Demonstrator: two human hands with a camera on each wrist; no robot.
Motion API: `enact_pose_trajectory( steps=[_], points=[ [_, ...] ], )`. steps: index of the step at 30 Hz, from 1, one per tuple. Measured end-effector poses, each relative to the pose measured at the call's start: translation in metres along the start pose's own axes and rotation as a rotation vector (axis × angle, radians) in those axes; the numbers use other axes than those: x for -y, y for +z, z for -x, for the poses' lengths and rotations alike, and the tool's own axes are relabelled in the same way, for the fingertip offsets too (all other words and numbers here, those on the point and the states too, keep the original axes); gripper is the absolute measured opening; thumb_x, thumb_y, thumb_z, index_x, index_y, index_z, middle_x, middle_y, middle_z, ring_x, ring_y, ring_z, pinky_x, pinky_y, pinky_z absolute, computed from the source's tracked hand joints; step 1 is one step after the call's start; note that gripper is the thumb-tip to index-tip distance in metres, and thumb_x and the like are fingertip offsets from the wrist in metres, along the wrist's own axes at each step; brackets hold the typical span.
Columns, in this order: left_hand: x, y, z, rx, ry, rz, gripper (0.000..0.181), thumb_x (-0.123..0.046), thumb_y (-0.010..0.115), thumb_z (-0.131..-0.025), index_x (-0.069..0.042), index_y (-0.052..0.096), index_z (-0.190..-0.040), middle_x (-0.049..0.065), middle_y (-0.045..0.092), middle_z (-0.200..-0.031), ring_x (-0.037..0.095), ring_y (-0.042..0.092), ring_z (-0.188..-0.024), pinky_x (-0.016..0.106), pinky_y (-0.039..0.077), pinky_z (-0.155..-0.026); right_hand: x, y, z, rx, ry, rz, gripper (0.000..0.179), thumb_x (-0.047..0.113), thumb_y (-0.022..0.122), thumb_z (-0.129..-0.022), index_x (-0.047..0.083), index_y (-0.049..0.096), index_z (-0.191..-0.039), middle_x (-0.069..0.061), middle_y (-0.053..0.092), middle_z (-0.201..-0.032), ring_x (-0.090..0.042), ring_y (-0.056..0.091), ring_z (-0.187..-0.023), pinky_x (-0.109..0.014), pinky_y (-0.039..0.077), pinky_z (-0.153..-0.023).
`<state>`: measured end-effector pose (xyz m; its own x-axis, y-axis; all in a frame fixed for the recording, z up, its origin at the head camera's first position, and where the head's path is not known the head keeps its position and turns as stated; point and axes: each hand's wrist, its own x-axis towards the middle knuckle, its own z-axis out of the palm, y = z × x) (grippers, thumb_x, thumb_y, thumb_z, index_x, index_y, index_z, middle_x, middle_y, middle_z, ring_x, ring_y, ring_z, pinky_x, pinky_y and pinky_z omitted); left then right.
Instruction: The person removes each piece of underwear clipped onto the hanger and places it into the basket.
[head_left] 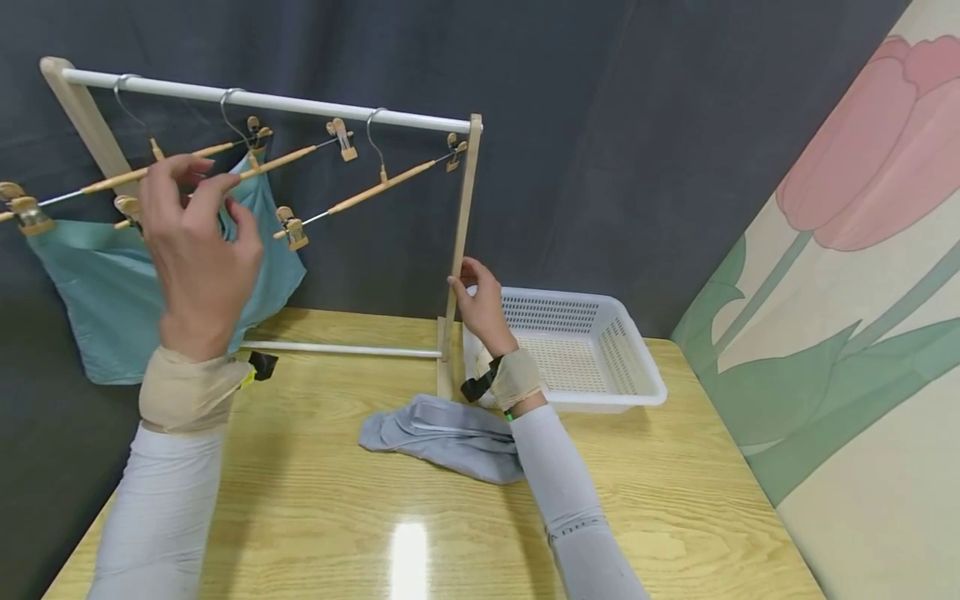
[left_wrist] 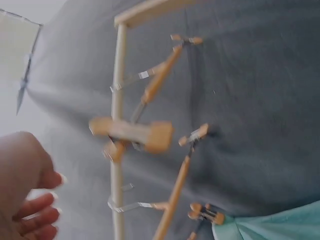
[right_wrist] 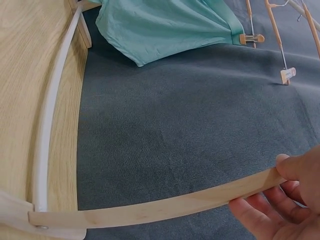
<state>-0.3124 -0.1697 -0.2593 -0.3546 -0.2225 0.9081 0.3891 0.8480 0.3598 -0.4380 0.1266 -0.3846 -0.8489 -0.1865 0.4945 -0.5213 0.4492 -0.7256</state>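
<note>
A small wooden drying rack with a white top rail [head_left: 315,107] carries several clip hangers. From the leftmost hanger [head_left: 116,180] a teal garment [head_left: 97,283] hangs by its clips. My left hand [head_left: 198,242] is raised before the left and middle hangers, fingers loosely bent. In the left wrist view that hand [left_wrist: 25,185] shows nothing between its fingers and stands apart from a blurred clip [left_wrist: 135,134]. Low on the rack's right wooden post [head_left: 462,200], my right hand [head_left: 483,308] grips it, the thumb opposite the fingers. The rightmost hanger [head_left: 382,185] holds no garment.
A white plastic basket [head_left: 637,375] stands behind and right of my right hand. On the wooden table [head_left: 315,500], a crumpled grey garment [head_left: 450,442] lies partly behind my right forearm. Dark cloth [head_left: 585,142] covers the back; a tulip-painted wall [head_left: 847,333] is on the right.
</note>
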Motion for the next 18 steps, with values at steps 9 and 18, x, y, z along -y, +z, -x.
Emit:
enact_pose_trajectory(
  steps=[9, 18],
  points=[
    [-0.032, 0.006, 0.05, -0.029, 0.244, 0.234, 0.022, -0.001, 0.054, -0.091, 0.008, 0.074, -0.09, 0.025, 0.066, -0.088, 0.046, 0.058, -0.082, 0.056, 0.046, -0.075, -0.001, 0.001, 0.005, 0.022, 0.029, -0.009, 0.035, 0.014, 0.061, -0.103, -0.003, 0.057, -0.134, -0.02, 0.064, -0.121, -0.033, 0.064, -0.107, -0.046, 0.053, -0.093],
    [-0.042, 0.049, 0.096, 0.233, 0.363, 0.414, 0.017, 0.002, 0.057, -0.087, 0.0, 0.074, -0.088, 0.012, 0.067, -0.083, 0.03, 0.06, -0.074, 0.044, 0.05, -0.065, -0.005, -0.006, 0.012, 0.083, 0.028, 0.013, 0.045, 0.019, 0.059, -0.105, -0.002, 0.05, -0.144, -0.02, 0.061, -0.132, -0.033, 0.062, -0.118, -0.044, 0.05, -0.102]
  ],
)
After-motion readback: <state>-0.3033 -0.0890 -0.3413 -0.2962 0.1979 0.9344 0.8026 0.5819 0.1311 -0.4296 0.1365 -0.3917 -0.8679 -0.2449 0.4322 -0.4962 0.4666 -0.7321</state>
